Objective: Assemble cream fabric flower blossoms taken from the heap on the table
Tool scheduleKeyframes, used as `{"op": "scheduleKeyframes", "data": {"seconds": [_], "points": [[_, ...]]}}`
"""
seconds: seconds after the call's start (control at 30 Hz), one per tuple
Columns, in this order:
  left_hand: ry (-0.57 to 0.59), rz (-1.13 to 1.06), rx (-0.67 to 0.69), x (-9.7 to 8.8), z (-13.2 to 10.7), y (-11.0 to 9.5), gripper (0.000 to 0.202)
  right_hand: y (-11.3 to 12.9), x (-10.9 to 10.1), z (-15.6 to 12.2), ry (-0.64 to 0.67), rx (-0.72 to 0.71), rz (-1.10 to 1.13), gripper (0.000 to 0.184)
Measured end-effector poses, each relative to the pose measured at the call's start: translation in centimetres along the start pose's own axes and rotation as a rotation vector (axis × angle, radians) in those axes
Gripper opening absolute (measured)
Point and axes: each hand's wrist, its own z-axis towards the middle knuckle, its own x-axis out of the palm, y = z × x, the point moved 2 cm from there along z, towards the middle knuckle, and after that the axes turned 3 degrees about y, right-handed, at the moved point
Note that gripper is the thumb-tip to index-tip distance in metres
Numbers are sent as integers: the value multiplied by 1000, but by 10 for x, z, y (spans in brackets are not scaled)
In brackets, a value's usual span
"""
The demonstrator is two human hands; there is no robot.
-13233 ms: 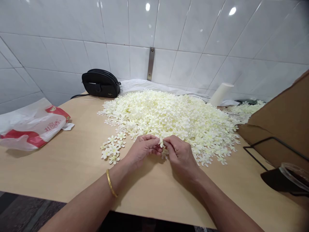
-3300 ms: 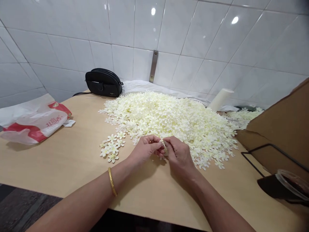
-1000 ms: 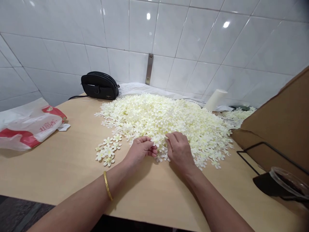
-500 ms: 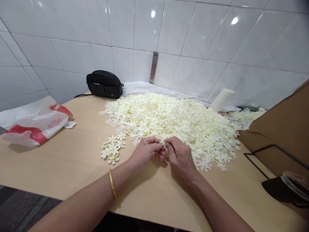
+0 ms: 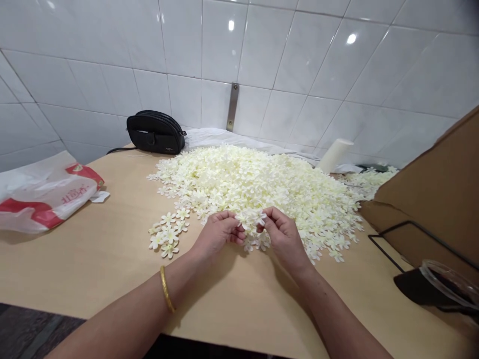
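Both my hands are at the near edge of a big heap of pale yellow-white artificial flowers (image 5: 247, 174). My left hand (image 5: 219, 233), with a gold bangle on the wrist, pinches a small flower (image 5: 243, 217) between thumb and fingers. Just beside it, my right hand (image 5: 282, 234) pinches another flower (image 5: 259, 217) by its edge. The two blossoms are close together; whether they touch, I cannot tell. To the left of my left hand lies a small separate group of flowers (image 5: 169, 234) on the wooden table (image 5: 224, 299).
A black pouch (image 5: 155, 132) stands at the back left. A white and red plastic bag (image 5: 48, 194) lies far left. Behind the heap leans a white cone (image 5: 334, 155). On the right are a cardboard box (image 5: 422, 184), a black wire frame (image 5: 389, 252) and a dark cup (image 5: 422, 288).
My hands have moved slightly apart from being pressed together, and flowers now show spread between my fingertips. The whole view has shifted a little to the right.
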Motion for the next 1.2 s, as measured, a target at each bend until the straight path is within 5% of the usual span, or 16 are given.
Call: {"op": "scheduleKeyframes", "data": {"seconds": [0.1, 0.23, 0.37, 0.73, 1.2], "points": [[-16, 12, 4, -1, 1, 0, 11, -5, -9, 5, -100, -12, -31, 15], [-2, 30, 5, 2, -2, -2, 11, -11, -16, 9, -281, -196, -550, 13], [5, 36, -7, 4, -4, -3, 11, -10, -8, 8, -175, -319, -758, 12], [-129, 16, 71, -6, 0, -4, 7, 1, -13, 2, -190, -356, -508, 13], [-229, -34, 146, -17, 4, -15, 10, 4, 10, -11, 177, -316, -798, 14]]}}
